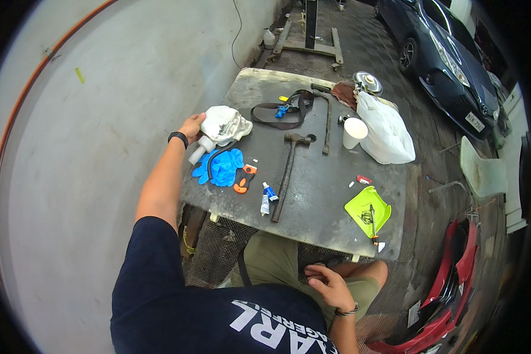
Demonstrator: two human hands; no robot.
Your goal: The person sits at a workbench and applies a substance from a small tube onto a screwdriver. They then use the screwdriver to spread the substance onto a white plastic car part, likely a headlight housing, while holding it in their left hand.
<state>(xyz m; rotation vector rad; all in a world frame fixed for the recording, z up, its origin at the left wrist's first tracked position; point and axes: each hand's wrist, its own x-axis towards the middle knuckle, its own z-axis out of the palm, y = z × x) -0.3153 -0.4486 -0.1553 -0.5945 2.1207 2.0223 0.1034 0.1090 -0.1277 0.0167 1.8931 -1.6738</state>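
The grey metal table point(312, 194) carries the tools spread flat within arm's reach — a long hammer point(289, 171) in the middle, blue gloves point(221, 167) near the left edge. At that far-left edge sits the white plastic reservoir point(223, 127), steadied by the left hand point(192, 125), whose fingers curl around its side. The right hand point(330, 286) rests loosely curled on the thigh — holding nothing.
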